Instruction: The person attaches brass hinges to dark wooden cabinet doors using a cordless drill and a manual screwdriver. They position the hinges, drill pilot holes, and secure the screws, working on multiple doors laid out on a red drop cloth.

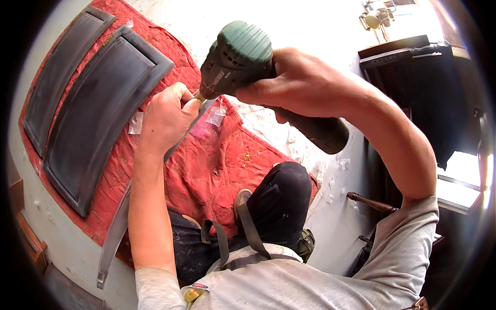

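My right hand (294, 82) is wrapped around the handle of a green and black cordless drill (237, 57). The drill's front end points down and left, close to the fingers of my left hand (168, 116). Those fingers are closed at the upper end of a narrow grey panel (114, 235), seen edge-on and running down behind my left forearm. A small brass-coloured piece (199, 97) shows between my left fingertips and the drill; its kind is unclear. The drill's tip is hidden.
Two dark framed cabinet doors (101, 113) lie on a red cloth (206, 160) at the left. Small clear plastic bags (216, 114) rest on the cloth. Dark furniture (413, 103) stands at the right, near a turned wooden leg (372, 202).
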`<state>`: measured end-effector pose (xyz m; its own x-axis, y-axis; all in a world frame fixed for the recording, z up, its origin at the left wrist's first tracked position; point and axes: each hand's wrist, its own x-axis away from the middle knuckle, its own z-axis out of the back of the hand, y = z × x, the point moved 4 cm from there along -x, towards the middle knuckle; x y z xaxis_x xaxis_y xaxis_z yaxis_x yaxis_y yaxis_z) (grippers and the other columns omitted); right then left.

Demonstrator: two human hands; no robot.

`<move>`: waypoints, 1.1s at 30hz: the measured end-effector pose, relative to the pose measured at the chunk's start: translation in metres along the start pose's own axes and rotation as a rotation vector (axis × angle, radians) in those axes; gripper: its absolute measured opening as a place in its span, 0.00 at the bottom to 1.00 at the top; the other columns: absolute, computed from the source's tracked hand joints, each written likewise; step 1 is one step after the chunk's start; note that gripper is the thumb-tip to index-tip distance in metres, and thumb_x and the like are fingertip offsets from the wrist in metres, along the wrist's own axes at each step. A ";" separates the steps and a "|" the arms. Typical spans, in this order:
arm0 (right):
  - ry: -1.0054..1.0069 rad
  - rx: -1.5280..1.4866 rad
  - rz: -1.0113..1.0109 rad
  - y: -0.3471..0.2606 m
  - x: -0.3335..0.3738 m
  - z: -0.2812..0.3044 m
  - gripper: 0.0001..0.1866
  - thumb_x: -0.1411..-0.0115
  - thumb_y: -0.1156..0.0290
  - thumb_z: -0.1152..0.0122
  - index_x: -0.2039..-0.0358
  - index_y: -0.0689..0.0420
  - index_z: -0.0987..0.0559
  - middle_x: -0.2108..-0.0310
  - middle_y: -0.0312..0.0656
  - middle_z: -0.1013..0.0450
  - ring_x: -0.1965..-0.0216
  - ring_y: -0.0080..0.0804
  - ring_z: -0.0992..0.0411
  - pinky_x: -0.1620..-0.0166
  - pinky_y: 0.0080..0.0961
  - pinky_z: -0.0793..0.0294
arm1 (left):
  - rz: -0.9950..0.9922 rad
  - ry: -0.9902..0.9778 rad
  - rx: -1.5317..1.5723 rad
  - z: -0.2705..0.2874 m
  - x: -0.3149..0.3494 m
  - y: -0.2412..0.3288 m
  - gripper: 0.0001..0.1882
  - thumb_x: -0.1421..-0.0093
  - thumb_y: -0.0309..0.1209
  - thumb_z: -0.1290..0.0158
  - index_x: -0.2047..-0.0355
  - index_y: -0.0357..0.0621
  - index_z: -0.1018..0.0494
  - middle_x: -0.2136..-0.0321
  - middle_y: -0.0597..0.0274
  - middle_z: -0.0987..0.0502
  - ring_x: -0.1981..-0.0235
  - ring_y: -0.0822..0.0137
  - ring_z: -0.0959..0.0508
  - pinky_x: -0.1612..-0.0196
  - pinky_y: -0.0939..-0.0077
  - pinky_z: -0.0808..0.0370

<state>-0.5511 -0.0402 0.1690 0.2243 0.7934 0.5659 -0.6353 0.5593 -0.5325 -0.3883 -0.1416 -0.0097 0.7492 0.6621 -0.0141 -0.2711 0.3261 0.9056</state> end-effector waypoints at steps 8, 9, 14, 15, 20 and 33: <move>0.147 -0.088 -0.027 -0.009 0.031 0.049 0.21 0.33 0.56 0.37 0.55 0.64 0.16 0.75 0.37 0.22 0.78 0.22 0.25 0.73 0.24 0.23 | -0.002 0.030 -0.041 0.006 0.008 -0.002 0.08 0.38 0.25 0.39 0.71 0.35 0.26 0.79 0.67 0.26 0.75 0.80 0.31 0.71 0.76 0.29; 0.208 -0.122 0.009 -0.007 0.050 0.072 0.24 0.30 0.53 0.40 0.54 0.65 0.17 0.74 0.38 0.21 0.79 0.23 0.25 0.73 0.23 0.24 | 0.031 0.023 -0.036 0.010 0.010 -0.001 0.08 0.38 0.25 0.39 0.71 0.35 0.26 0.79 0.67 0.26 0.75 0.80 0.31 0.71 0.76 0.29; 0.224 -0.327 0.271 0.048 0.117 0.123 0.40 0.32 0.43 0.41 0.40 0.73 0.30 0.64 0.50 0.20 0.71 0.28 0.21 0.68 0.23 0.22 | 0.133 -0.044 0.013 0.006 -0.001 0.009 0.08 0.39 0.29 0.39 0.70 0.37 0.24 0.73 0.49 0.19 0.72 0.56 0.18 0.64 0.62 0.23; 0.207 -0.415 0.297 0.058 0.115 0.108 0.37 0.35 0.46 0.35 0.43 0.70 0.27 0.65 0.49 0.20 0.70 0.30 0.20 0.66 0.26 0.20 | 0.142 -0.034 0.016 0.006 -0.001 0.010 0.08 0.39 0.29 0.39 0.70 0.37 0.24 0.75 0.52 0.20 0.74 0.63 0.20 0.66 0.64 0.24; 0.241 -0.443 -0.523 0.199 0.081 -0.021 0.26 0.46 0.70 0.26 0.47 0.63 0.22 0.65 0.46 0.20 0.65 0.37 0.19 0.59 0.36 0.18 | 0.181 -0.046 0.016 0.003 -0.001 0.011 0.07 0.36 0.24 0.40 0.71 0.37 0.26 0.78 0.69 0.27 0.74 0.81 0.31 0.70 0.77 0.29; 0.480 0.175 -0.473 0.406 0.053 -0.320 0.52 0.51 0.63 0.20 0.30 0.62 0.39 0.60 0.54 0.23 0.57 0.57 0.22 0.53 0.51 0.23 | 0.211 -0.079 0.050 0.009 -0.003 -0.005 0.07 0.32 0.23 0.41 0.69 0.41 0.27 0.73 0.76 0.29 0.71 0.85 0.34 0.67 0.85 0.34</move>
<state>-0.5608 0.3062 -0.2185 0.7826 0.5148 0.3500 -0.4893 0.8563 -0.1653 -0.3839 -0.1512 -0.0102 0.7247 0.6564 0.2095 -0.3982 0.1508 0.9048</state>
